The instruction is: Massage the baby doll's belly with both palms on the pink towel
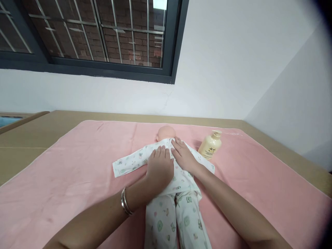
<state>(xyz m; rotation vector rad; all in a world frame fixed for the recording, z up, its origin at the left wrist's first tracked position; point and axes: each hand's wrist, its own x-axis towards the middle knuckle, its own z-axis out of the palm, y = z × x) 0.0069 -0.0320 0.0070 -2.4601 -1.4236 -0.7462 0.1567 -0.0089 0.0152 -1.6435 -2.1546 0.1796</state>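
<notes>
My left hand lies flat and open on the baby doll's chest. My fingers are spread out and hold nothing. My right hand is flat and open too. It rests just beside my left hand, higher up near the doll's neck. The two hands almost touch.

The doll lies on its back in the middle of the pink towel, with its head close to the far edge and its legs pointing at me. It wears a white sleepsuit with little green and yellow pictures on it. One sleeve sticks out flat to the left.

I have a silver bangle on my left wrist.

A cream pump bottle lies on its side on the towel, near the far right corner, just beside the doll's other arm. The towel is spread over a tan surface. Behind it are a white wall and a dark window with bars.
</notes>
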